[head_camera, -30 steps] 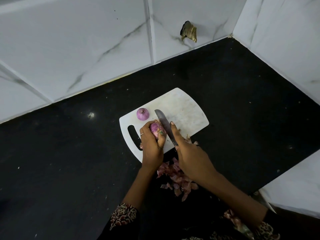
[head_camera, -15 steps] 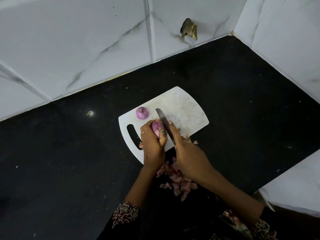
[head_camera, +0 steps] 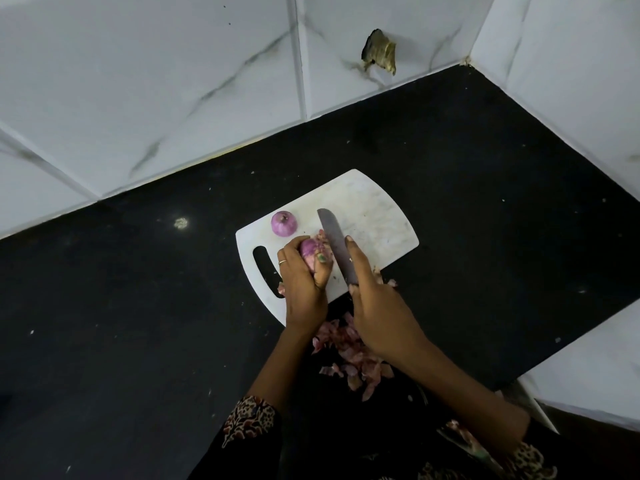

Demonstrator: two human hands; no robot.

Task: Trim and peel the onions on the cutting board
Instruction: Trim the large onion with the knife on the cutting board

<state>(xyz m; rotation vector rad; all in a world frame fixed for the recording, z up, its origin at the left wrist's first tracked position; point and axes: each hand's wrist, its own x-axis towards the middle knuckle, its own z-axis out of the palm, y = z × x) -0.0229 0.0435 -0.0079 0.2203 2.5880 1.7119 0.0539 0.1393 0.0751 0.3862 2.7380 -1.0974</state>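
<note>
Our left hand curls closed around an onion; just right of it, our right hand grips a knife, forefinger extended.

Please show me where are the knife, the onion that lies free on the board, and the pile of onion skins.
knife (head_camera: 333,241): head view, middle of the blade.
free onion (head_camera: 283,224): head view, centre of its purple surface.
onion skins (head_camera: 351,355): head view, middle of the pile on the counter.
</note>
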